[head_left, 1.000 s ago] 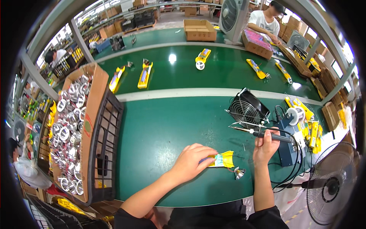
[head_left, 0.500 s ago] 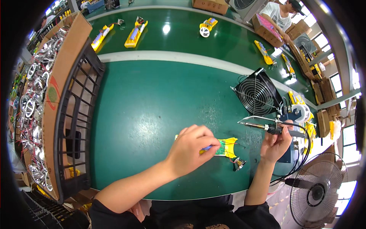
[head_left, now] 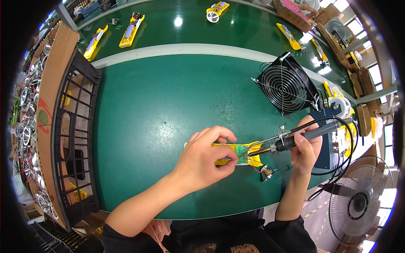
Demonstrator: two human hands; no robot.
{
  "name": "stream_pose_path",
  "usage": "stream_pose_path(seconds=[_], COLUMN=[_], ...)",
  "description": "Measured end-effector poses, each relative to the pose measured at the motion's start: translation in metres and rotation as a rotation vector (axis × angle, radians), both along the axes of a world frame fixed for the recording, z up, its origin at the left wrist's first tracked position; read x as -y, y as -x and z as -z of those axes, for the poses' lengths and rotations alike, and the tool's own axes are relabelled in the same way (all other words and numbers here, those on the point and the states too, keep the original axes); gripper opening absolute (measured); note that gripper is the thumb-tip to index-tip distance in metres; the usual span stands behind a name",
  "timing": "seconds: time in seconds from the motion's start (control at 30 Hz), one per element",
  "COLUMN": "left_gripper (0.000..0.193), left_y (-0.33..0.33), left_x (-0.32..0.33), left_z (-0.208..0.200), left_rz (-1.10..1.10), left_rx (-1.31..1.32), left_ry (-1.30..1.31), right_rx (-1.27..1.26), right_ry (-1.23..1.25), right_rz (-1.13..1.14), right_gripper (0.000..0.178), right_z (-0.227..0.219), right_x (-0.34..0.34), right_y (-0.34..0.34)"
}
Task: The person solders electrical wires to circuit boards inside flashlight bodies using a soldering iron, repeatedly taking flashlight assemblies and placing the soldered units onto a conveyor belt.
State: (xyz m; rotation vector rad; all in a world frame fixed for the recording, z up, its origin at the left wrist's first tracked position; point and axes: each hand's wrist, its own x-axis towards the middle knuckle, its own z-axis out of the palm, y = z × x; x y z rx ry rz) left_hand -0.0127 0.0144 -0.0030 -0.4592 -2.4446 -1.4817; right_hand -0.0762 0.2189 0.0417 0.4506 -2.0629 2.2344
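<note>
My left hand (head_left: 204, 158) presses down on a yellow plastic housing (head_left: 236, 154) that lies on the green table (head_left: 160, 114). A small green circuit board sits in the housing, just right of my fingers. A black soldering iron (head_left: 295, 137) is gripped in my right hand (head_left: 306, 149), and its tip points left at the board. A small round part on thin wires (head_left: 267, 172) lies just below the housing's right end.
A black square fan (head_left: 287, 88) stands at the right behind the work. A black plastic crate (head_left: 74, 139) and a cardboard box of shiny round parts (head_left: 29, 126) line the left edge. More yellow housings (head_left: 130, 31) lie on the far bench. A standing fan (head_left: 358, 202) is at lower right.
The view has tilted down and closer to the work. My right hand has brought the soldering iron down and left, so its tip now meets the circuit board. My left hand stays on the housing.
</note>
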Motion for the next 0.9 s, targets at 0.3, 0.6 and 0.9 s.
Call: stream_pose_path(seconds=[0.3,0.6,0.9], left_gripper=[0.008,0.007,0.007], left_y=[0.0026,0.0044,0.0047], left_x=[-0.0033,-0.0034,-0.0048], left_z=[-0.0049,-0.0047,-0.0046], left_rz=[-0.046,-0.029,-0.020], left_rx=[0.081,0.109,0.119], left_ry=[0.025,0.017,-0.002], right_rx=[-0.013,-0.004,0.005], right_ry=[-0.037,-0.052,-0.100], right_rz=[-0.010,-0.021,-0.027], right_gripper=[0.013,0.014,0.013], right_z=[0.0020,0.0021,0.0011], right_x=[-0.0001,0.0021,0.0023], right_y=[-0.0003,-0.0010,-0.0010])
